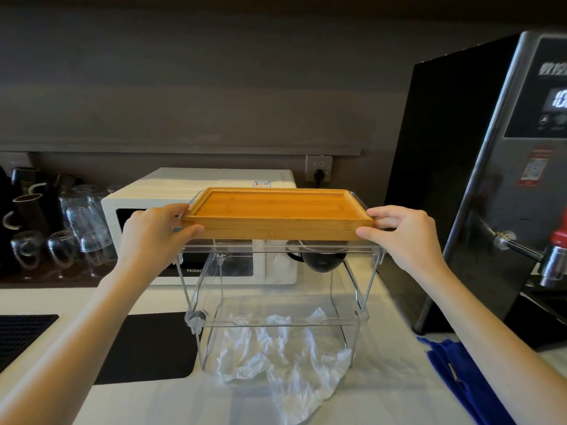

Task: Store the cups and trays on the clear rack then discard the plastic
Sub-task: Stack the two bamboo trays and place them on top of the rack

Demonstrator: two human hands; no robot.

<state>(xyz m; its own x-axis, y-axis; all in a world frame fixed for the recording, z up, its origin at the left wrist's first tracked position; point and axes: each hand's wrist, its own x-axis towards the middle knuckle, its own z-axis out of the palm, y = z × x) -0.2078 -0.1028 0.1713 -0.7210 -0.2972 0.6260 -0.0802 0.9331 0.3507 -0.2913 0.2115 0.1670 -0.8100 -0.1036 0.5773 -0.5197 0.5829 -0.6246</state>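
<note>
A stack of bamboo trays (276,213) sits at the top shelf of the clear rack (276,302), which stands on the white counter. My left hand (156,231) grips the stack's left end and my right hand (405,231) grips its right end. Crumpled clear plastic (285,354) lies on the counter under and in front of the rack. A dark cup (319,259) shows through the rack beneath the trays. More dark mugs (27,204) and upturned glasses (82,225) stand at the far left.
A white microwave (147,204) stands behind the rack. A tall steel water boiler (506,179) with a tap (552,259) fills the right side. A blue cloth (460,375) lies at the right front. Black mats (147,345) cover the counter at the left.
</note>
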